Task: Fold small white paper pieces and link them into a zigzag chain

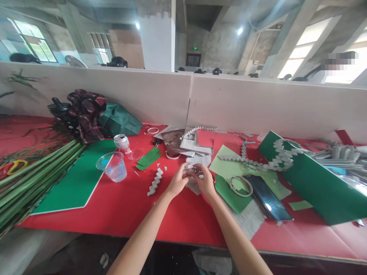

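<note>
Above the red tabletop, my left hand and my right hand meet with fingertips pinched together. Between them is a small whitish piece of folded paper, mostly covered by my fingers. Left of my hands lies a short zigzag chain of folded paper, with a few paper scraps around it. A longer folded-paper chain runs to the right over light green paper and up onto a green board. Under my hands lies a sheet of printed paper.
On the left stand a clear plastic cup, a can and long green leaves beside a green board. To the right lie a phone, a white ring and an upright green board. A white partition closes the back.
</note>
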Tool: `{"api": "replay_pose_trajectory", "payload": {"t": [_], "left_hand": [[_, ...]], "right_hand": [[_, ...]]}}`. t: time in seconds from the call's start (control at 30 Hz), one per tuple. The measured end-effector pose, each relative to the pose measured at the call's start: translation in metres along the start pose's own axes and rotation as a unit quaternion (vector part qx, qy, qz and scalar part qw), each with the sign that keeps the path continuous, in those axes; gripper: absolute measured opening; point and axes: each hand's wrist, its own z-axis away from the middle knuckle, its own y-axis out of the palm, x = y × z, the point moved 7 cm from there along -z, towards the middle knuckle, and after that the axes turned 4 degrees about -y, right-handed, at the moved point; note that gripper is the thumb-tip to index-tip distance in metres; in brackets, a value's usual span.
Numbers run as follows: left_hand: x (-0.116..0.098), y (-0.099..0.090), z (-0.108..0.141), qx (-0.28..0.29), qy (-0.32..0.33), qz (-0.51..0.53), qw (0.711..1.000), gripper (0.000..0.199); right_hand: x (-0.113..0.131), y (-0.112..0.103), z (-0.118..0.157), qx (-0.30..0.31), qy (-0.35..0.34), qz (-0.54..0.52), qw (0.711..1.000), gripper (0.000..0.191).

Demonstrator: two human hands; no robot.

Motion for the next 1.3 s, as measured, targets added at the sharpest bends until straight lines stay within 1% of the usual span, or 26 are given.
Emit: {"api": "replay_pose_trajectory", "payload": {"t": [0.13,0.2,0.27,0.33,0.37,0.43,0.53,0.63,0.7,0.77,0.83,0.87,0.9,0.93,1.0,1.03,1.07,1.1,1.17,1.2,1.23,1.27,1.3], "left_hand": [[0.001,-0.002,-0.002,-0.005,0.018,0.009,1.000,0.051],[0.001,-0.005,-0.003,-0.020,0.033,-0.011,0.999,0.047],[-0.002,-0.011,-0.002,-0.061,0.060,-0.084,0.993,0.036],[-0.009,-0.017,0.000,-0.106,0.098,-0.181,0.973,0.023],[-0.012,-0.018,0.001,-0.121,0.116,-0.223,0.960,0.018],[-0.017,-0.019,0.003,-0.132,0.136,-0.283,0.940,0.017],[-0.017,-0.018,0.003,-0.126,0.131,-0.351,0.918,0.022],[-0.015,-0.016,0.004,-0.120,0.125,-0.400,0.900,0.025],[-0.013,-0.013,0.004,-0.113,0.122,-0.409,0.897,0.024],[-0.013,-0.012,0.003,-0.106,0.119,-0.405,0.900,0.022],[-0.015,-0.018,0.002,-0.127,0.118,-0.408,0.896,0.021],[-0.016,-0.024,0.003,-0.153,0.114,-0.423,0.886,0.021],[-0.018,-0.033,0.004,-0.192,0.103,-0.448,0.867,0.022],[-0.020,-0.044,0.006,-0.237,0.082,-0.482,0.840,0.026],[-0.022,-0.068,0.012,-0.323,0.014,-0.551,0.770,0.036],[-0.022,-0.080,0.016,-0.350,-0.023,-0.575,0.740,0.039],[-0.022,-0.090,0.019,-0.369,-0.056,-0.590,0.716,0.040],[-0.022,-0.099,0.022,-0.380,-0.087,-0.597,0.701,0.040],[-0.018,-0.112,0.027,-0.387,-0.140,-0.599,0.687,0.038],[-0.016,-0.116,0.028,-0.383,-0.160,-0.597,0.686,0.038],[-0.014,-0.118,0.028,-0.375,-0.172,-0.594,0.691,0.037],[-0.013,-0.118,0.026,-0.363,-0.173,-0.587,0.703,0.035],[-0.012,-0.116,0.025,-0.353,-0.165,-0.573,0.721,0.032]], "right_hand": [[0.006,0.002,0.000,0.029,-0.023,0.018,0.999,0.013],[0.008,0.003,0.000,0.035,-0.025,0.013,0.999,0.013],[0.009,0.004,-0.001,0.041,-0.026,0.003,0.999,0.013],[0.008,0.005,-0.002,0.044,-0.023,-0.007,0.999,0.013],[0.008,0.006,-0.002,0.046,-0.021,-0.010,0.999,0.013],[0.006,0.007,-0.002,0.046,-0.018,-0.017,0.999,0.013],[0.004,0.010,0.000,0.054,-0.013,-0.025,0.998,0.015],[0.003,0.015,0.003,0.086,-0.003,0.002,0.996,0.017],[0.002,0.015,0.004,0.096,0.001,0.030,0.995,0.020],[0.001,0.014,0.004,0.091,0.004,0.038,0.995,0.021],[0.000,0.011,0.003,0.077,0.010,0.030,0.997,0.021],[-0.001,0.009,0.002,0.065,0.015,0.027,0.997,0.021],[-0.003,0.006,0.002,0.051,0.021,0.025,0.998,0.021],[-0.004,0.003,0.001,0.036,0.027,0.024,0.999,0.022],[-0.006,-0.002,0.000,0.012,0.036,0.022,0.999,0.023],[-0.007,-0.003,0.000,0.007,0.038,0.020,0.999,0.024],[-0.007,-0.004,0.000,0.006,0.039,0.017,0.999,0.024],[-0.007,-0.004,0.000,0.006,0.038,0.015,0.999,0.024],[-0.007,-0.003,0.001,0.011,0.036,0.011,0.999,0.024],[-0.007,-0.002,0.001,0.013,0.036,0.010,0.999,0.024],[-0.007,-0.002,0.001,0.012,0.037,0.007,0.999,0.024],[-0.007,-0.002,0.001,0.010,0.039,0.005,0.999,0.024],[-0.008,-0.002,0.001,0.006,0.041,0.000,0.999,0.024]]}}
